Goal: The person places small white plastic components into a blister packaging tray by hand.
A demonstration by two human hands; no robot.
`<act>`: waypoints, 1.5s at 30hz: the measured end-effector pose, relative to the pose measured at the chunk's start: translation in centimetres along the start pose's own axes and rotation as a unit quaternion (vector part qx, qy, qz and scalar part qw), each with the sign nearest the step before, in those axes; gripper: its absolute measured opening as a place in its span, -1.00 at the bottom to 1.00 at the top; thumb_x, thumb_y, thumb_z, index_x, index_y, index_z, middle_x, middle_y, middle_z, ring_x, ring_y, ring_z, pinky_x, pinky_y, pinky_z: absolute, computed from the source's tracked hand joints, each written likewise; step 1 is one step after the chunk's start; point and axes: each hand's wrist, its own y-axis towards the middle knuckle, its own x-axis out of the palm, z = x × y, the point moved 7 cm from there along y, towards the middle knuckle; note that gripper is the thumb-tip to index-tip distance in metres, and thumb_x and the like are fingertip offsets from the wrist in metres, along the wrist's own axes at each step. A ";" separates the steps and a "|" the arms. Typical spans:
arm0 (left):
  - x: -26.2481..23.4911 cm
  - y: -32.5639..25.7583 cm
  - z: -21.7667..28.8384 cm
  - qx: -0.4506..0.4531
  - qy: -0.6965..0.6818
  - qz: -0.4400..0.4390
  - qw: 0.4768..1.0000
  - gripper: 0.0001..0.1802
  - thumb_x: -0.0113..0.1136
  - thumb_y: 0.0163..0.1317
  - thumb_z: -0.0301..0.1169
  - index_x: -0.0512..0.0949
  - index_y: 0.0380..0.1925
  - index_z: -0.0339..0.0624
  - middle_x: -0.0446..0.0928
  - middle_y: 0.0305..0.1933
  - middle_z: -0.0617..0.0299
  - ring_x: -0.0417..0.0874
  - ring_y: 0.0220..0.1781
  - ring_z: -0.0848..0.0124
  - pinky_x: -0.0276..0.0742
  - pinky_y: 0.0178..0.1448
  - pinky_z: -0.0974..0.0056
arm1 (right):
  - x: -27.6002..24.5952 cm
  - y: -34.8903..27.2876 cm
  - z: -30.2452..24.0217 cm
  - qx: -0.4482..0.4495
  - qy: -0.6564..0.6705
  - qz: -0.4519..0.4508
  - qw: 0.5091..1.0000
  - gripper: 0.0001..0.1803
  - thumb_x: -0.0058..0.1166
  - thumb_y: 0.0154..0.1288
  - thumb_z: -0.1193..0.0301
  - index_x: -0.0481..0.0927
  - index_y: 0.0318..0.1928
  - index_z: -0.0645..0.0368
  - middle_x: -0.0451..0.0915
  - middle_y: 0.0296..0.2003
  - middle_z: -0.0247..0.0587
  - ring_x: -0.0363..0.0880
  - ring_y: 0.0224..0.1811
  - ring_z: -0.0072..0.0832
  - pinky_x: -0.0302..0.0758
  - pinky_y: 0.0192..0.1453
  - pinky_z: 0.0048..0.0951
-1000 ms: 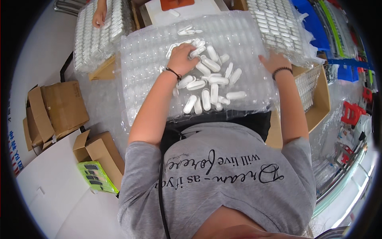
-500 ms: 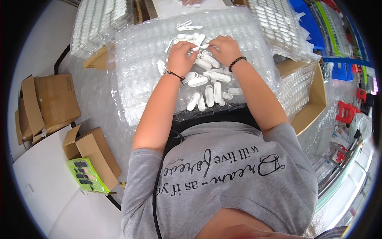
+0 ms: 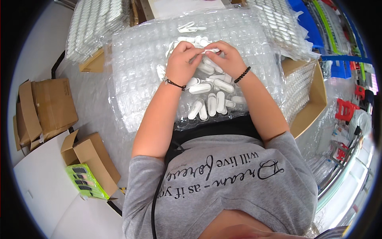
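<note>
Our left hand (image 3: 182, 63) and right hand (image 3: 226, 59) pinch one white capsule-shaped piece (image 3: 209, 51) — apparently lying crosswise — over a clear blister tray (image 3: 135, 79) of loose white pieces (image 3: 211, 101).

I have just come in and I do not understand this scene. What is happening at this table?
A person in a grey shirt holds one small white oblong plastic piece between the left hand and the right hand, above a clear plastic tray with many pockets. More loose white pieces lie on the tray near the wrists. Brown cardboard boxes stand to the person's left.
</note>
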 end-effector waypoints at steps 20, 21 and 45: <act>2.8 0.5 -2.9 -0.249 -0.481 -0.039 0.840 -0.81 0.15 0.28 -0.54 0.54 -0.11 -0.27 0.59 -0.08 0.17 0.65 -0.11 0.44 0.61 0.04 0.38 | -1.5 -0.4 0.3 0.104 0.344 0.006 0.933 -0.85 0.00 0.31 0.62 0.47 -0.13 0.22 0.56 -0.26 -0.36 0.53 -0.18 -0.66 0.44 -0.10 -0.61; 2.8 0.6 -2.6 -0.250 -0.481 -0.039 0.840 -0.81 0.15 0.28 -0.54 0.54 -0.11 -0.27 0.59 -0.08 0.17 0.65 -0.11 0.44 0.61 0.04 0.38 | -1.4 -0.3 0.6 0.105 0.344 0.007 0.933 -0.85 0.00 0.31 0.62 0.47 -0.13 0.22 0.56 -0.26 -0.36 0.53 -0.18 -0.66 0.44 -0.10 -0.61; 2.7 0.6 -2.6 -0.197 -0.372 -0.096 0.902 -0.67 0.12 0.35 -0.41 0.51 0.09 -0.21 0.57 -0.28 0.25 0.62 -0.30 0.52 0.58 -0.18 0.48 | -0.5 -0.4 0.7 0.118 0.355 -0.008 0.927 -0.88 0.04 0.26 0.64 0.43 -0.20 0.25 0.62 -0.28 -0.18 0.60 -0.30 -0.55 0.56 -0.18 -0.55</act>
